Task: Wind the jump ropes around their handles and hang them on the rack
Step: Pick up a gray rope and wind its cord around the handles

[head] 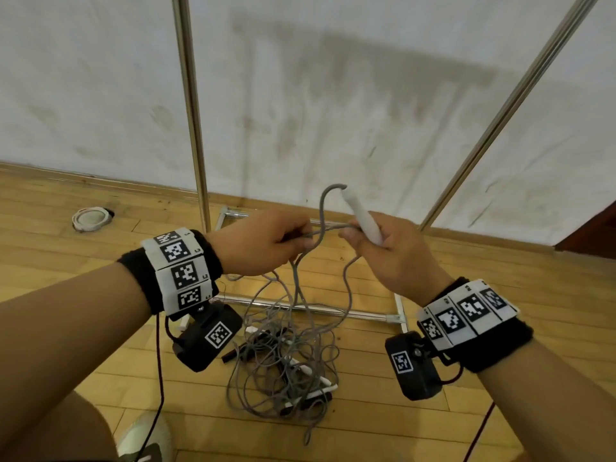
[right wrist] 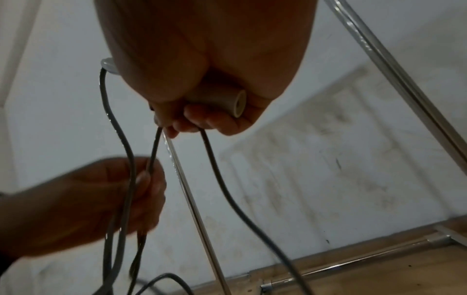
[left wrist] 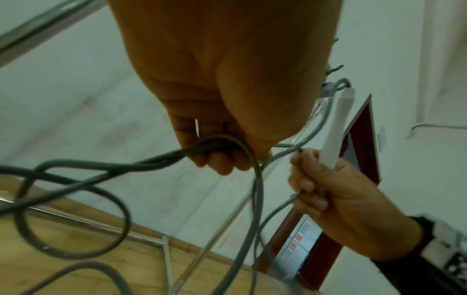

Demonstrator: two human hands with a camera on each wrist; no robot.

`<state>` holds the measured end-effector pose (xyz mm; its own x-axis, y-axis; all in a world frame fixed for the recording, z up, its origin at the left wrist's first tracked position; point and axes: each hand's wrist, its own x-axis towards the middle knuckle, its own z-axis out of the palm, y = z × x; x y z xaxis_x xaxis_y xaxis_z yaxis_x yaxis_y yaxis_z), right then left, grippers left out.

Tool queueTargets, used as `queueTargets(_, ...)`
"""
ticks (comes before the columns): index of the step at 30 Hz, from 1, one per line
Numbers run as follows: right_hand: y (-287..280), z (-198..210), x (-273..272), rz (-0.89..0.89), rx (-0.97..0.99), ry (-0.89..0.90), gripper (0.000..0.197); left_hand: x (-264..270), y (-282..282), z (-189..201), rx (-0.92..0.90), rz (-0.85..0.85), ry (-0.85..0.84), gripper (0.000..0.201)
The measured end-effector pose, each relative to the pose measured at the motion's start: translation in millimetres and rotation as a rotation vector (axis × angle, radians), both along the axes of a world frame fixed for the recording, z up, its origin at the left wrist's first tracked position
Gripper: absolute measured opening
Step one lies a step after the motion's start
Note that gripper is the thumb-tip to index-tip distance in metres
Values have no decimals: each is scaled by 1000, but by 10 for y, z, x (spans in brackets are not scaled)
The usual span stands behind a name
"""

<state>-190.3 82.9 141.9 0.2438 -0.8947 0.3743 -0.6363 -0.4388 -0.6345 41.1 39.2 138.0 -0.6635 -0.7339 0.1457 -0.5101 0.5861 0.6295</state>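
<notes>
My right hand [head: 383,248] grips a white jump-rope handle [head: 361,215], tip pointing up and away, and also pinches a strand of grey rope against it. The handle's open butt end [right wrist: 233,102] shows under the palm in the right wrist view. Grey rope [head: 328,208] arcs out of the handle's tip and runs left into my left hand [head: 276,241], which pinches it between thumb and curled fingers [left wrist: 220,159]. From both hands the rope drops to a tangled pile of grey ropes [head: 286,355] with white and black handles on the floor.
The metal rack stands ahead against a stained white wall: left upright [head: 191,108], slanted right upright [head: 506,108], base bars [head: 300,306] on the wooden floor around the pile. A round white fitting [head: 90,219] lies at the left. My shoe [head: 146,438] is at bottom left.
</notes>
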Motion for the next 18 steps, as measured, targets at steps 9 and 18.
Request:
queueTargets(9,-82,137,-397,-283,-50,-97,17,417,-200,-287,129,58,-405,21)
queueTargets(18,10,47,-271,-168,-24,73,14,266,-142,-238,-7,119,-362,31)
